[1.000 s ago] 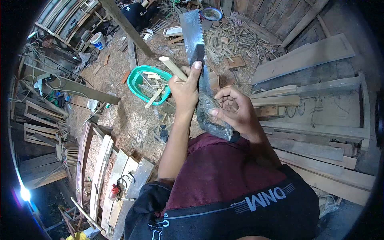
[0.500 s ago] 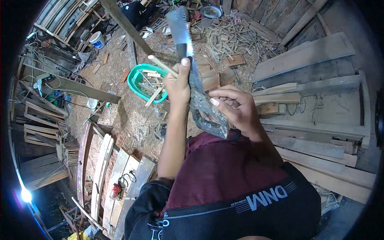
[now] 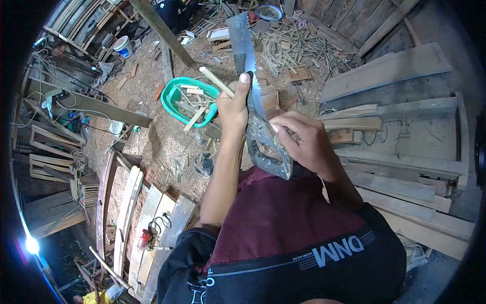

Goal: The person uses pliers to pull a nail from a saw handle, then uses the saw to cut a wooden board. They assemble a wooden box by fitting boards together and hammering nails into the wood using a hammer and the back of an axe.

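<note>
My left hand is closed around a handsaw and a thin wooden stick. The saw stands with its blade pointing away and its worn, dark handle toward my body. My left thumb lies along the base of the blade, and the stick juts out to the upper left of the fist. My right hand has its fingers curled, thumb and index finger together at the saw's right edge, close to where blade and handle meet. Whatever is between those fingertips is hidden.
A green tub of wood offcuts stands on the sawdust floor. Scrap sticks are heaped beyond the blade. Boards and a panel frame lie at right. A wooden post rises at upper left. People are partly visible at top and lower left.
The saw, the stick and my left hand have shifted slightly right. The blade has turned, showing more of its flat face. My right fingers have drawn together at the saw's edge.
</note>
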`<state>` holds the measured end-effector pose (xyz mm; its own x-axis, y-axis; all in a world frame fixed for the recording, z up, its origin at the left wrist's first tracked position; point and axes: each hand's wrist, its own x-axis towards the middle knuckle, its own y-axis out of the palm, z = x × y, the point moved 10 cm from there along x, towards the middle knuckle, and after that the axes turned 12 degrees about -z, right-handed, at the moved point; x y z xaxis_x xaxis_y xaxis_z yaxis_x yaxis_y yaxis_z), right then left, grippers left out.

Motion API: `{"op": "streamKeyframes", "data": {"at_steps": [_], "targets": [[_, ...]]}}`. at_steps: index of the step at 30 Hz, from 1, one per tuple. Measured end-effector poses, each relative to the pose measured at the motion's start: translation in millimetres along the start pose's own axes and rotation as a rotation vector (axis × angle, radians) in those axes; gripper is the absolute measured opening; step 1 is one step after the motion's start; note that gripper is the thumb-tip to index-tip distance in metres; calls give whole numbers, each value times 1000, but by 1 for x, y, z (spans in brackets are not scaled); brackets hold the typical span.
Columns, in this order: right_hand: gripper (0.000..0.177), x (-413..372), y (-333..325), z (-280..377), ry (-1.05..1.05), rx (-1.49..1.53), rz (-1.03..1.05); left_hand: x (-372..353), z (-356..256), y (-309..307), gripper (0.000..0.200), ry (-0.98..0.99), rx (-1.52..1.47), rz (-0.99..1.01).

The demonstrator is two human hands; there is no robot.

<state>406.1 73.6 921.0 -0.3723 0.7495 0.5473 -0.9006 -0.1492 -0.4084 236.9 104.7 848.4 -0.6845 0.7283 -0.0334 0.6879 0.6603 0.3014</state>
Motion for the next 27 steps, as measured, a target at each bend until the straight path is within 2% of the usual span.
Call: {"op": "streamKeyframes", "data": {"at_steps": [4,8,12,19,25,27], "targets": [[11,-2,5,-6,-48,-33,34,4,8,1,42,3,13,61],[11,-5,9,-17,-52,25,69,-10,11,6,31,-172,96,136],[15,-10,6,-33,-31,-22,34,-17,38,3,33,-159,50,182],[15,-12,15,-37,-73,-61,81,-23,27,-7,30,81,190,58],[18,-10,23,-41,-58,-24,122,-22,27,-17,25,147,125,-12],[19,-9,24,-45,-1,22,111,-26,9,-15,25,236,120,-45]]}}
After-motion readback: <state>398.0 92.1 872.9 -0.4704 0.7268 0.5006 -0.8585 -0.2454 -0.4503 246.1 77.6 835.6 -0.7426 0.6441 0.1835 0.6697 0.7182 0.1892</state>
